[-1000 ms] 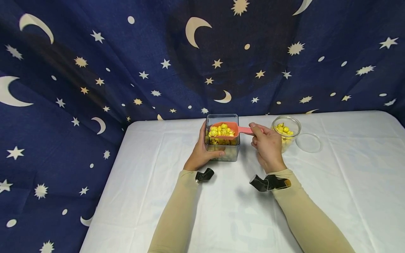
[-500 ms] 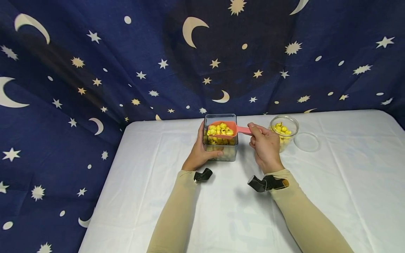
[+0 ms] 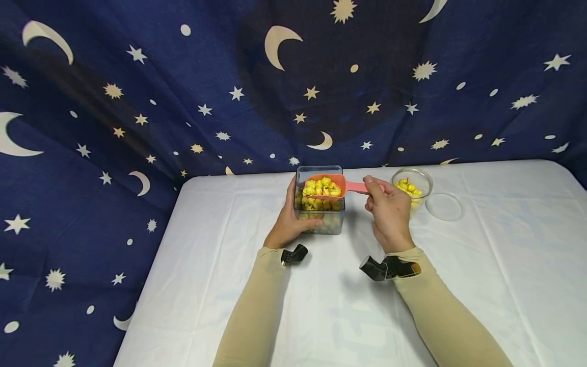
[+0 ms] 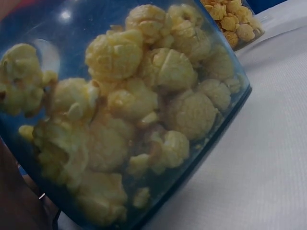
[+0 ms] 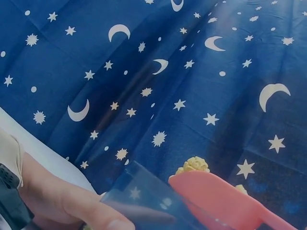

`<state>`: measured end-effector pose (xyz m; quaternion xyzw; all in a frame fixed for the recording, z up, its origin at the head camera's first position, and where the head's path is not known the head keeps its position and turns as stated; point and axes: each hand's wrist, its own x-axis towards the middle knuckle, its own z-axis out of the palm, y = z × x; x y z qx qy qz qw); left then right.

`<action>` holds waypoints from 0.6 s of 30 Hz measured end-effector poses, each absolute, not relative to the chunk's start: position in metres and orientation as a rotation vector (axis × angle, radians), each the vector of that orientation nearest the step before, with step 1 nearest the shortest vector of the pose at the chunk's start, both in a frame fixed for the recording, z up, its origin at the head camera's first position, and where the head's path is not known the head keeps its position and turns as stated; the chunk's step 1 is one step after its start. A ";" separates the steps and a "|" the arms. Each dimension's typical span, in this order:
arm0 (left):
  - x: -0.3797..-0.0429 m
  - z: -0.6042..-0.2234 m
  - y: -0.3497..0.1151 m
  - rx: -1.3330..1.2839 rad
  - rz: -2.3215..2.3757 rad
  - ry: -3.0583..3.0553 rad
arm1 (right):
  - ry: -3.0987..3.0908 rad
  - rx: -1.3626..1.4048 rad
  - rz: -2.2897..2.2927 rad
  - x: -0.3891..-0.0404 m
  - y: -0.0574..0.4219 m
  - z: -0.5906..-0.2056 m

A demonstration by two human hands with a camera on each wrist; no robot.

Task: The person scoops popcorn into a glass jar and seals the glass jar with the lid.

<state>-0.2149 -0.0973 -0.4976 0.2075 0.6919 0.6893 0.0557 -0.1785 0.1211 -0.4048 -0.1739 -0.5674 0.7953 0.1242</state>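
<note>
My left hand (image 3: pixel 289 224) grips a square clear container (image 3: pixel 335 223) from its left side, the thumb across the front wall. Yellow popcorn (image 4: pixel 168 96) fills the lower part of it, seen through the wall in the left wrist view. In my right hand (image 3: pixel 390 216) is the handle of a pink scoop (image 3: pixel 355 187), thumb on top. The scoop's bowl, heaped with popcorn (image 3: pixel 323 187), is over the container's opening. The right wrist view catches the scoop (image 5: pixel 216 194) from the side, popcorn showing above its edge.
Behind my right hand stands a round clear jar (image 3: pixel 424 191) with popcorn inside. A round transparent lid (image 3: pixel 445 206) lies on the white tablecloth (image 3: pixel 513 229) beside it. A dark blue curtain (image 3: pixel 206 61) with moons and stars hangs along the back and left.
My right hand and the loaded scoop have shifted slightly to the right over the container within the last half second. The left hand keeps its hold on the container.
</note>
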 end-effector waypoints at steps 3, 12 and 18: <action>-0.216 -0.499 -0.097 0.637 2.084 2.128 | -1.669 -0.479 2.299 -0.177 0.122 -0.402; -0.215 -0.498 -0.098 0.616 2.032 2.210 | -1.573 -0.410 2.294 -0.174 0.124 -0.397; -0.217 -0.497 -0.100 0.602 1.992 2.195 | -1.515 -0.385 2.298 -0.174 0.128 -0.393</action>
